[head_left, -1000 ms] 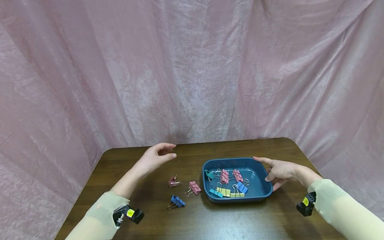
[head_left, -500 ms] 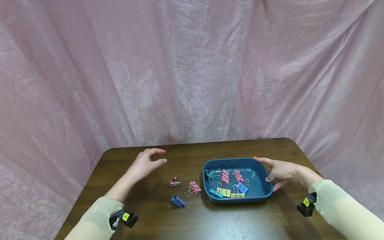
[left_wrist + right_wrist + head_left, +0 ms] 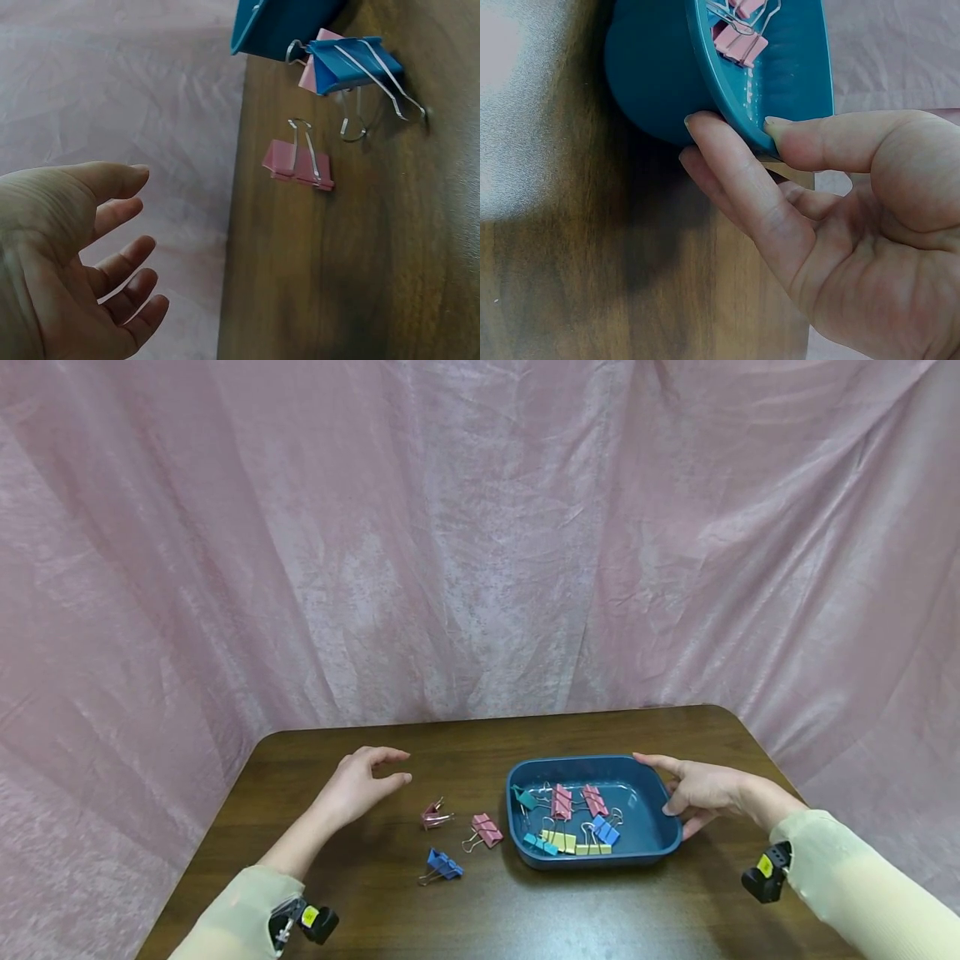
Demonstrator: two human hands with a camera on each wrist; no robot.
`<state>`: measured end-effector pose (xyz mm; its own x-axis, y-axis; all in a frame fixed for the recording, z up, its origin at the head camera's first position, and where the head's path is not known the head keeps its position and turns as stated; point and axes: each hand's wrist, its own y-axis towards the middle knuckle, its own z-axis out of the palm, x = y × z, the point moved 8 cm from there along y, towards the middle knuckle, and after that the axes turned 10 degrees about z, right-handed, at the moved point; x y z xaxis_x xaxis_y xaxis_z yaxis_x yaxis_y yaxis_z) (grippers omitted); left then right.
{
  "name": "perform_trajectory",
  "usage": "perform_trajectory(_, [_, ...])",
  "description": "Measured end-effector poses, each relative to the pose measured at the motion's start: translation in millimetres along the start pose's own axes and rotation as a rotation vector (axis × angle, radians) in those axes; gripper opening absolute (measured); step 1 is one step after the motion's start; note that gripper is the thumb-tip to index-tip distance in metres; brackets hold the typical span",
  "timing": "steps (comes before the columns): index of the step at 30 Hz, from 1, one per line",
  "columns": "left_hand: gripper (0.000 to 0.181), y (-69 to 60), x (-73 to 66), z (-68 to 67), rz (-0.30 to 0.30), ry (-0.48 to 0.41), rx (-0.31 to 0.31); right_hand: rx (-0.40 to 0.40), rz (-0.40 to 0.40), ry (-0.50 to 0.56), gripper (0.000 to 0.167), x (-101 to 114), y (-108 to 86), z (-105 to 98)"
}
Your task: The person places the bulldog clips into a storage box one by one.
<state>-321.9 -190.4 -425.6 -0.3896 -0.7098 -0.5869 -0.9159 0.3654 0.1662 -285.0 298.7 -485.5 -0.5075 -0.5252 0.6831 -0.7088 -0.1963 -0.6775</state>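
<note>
Pale green sleeves [image 3: 855,864] reach in from the lower corners of the frame, a small black camera [image 3: 306,920] worn at each wrist. Near lower center, a blue binder clip [image 3: 445,864] lies on the dark wooden surface [image 3: 480,914], with a pink binder clip [image 3: 487,829] just beyond it to the right.

Right of center, a person's right-hand grip [image 3: 705,789] is closed on the right end of a blue bin [image 3: 637,818], thumb on the inner side of the rim and fingers against the outer wall, as the right wrist view shows. Inside the bin, yellow clips [image 3: 558,840] and teal clips [image 3: 540,843] lie along the near and left sides; a small blue clip [image 3: 606,829] and two pink clips [image 3: 562,803] rest toward the middle.

Left of center, the person's left-hand grip [image 3: 360,785] hangs relaxed and unloaded over the surface, thumb and forefinger parted and the other fingers gently bent. Nearest to it, yet apart, lies another pink clip [image 3: 435,816].

Compared with a second ago, the left-hand grip sits farther left and lower in the frame, its gap much the same. The right-hand grip holds the same end of the bin, and the three loose clips keep their places. A crushed pink curtain [image 3: 480,543] fills the upper frame behind the surface.
</note>
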Motion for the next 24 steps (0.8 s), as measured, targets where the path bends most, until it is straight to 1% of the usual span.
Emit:
perform_trajectory(7, [0.041,-7.1,6.4,6.7,0.001,0.028,0.005,-0.003,0.004,0.003,0.099,1,0.0,0])
perform_trajectory(14, [0.04,-14.0,14.6,13.5,-0.028,0.031,0.008,-0.012,0.014,0.005,0.099,1,0.0,0])
perform_trajectory(20, [0.036,-17.8,16.2,19.9,-0.027,0.033,0.017,-0.016,0.014,0.012,0.099,1,-0.4,0])
perform_trajectory(24, [0.035,-17.2,16.9,22.1,-0.026,0.04,0.014,-0.007,0.011,0.012,0.099,1,-0.9,0])
